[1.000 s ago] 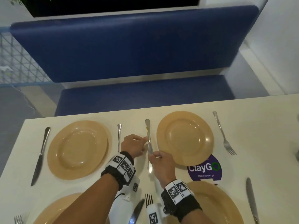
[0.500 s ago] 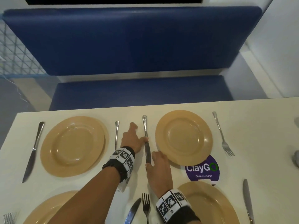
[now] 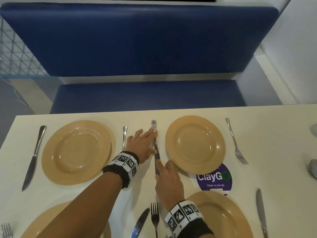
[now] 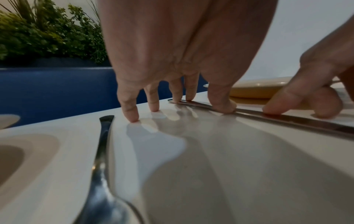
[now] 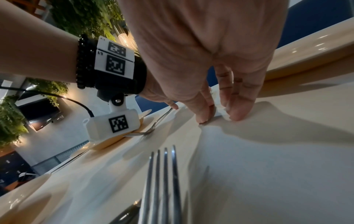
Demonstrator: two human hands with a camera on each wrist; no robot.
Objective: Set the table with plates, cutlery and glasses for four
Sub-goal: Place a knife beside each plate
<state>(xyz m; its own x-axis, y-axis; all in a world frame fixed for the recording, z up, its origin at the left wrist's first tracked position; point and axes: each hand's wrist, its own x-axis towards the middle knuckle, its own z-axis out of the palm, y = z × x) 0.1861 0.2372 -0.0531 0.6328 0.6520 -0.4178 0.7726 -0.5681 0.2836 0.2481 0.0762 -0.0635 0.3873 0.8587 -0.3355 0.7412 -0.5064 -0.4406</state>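
A table knife lies between the two far tan plates, just left of the far right plate. My left hand rests beside its handle with straight fingers. The fingertips touch the table and the handle. My right hand presses straight fingers on the blade near the plate's rim. In the right wrist view its fingertips press down on the table. The far left plate has a fork on its right and a knife on its left.
Two near plates sit at the front edge, with a knife and fork between them. Further right lie a fork and a knife. A purple sticker is on the table. A blue bench stands behind.
Both hands had curled fingers pinching the knife; now their fingers lie straight against it. The left hand has slid up along the handle.
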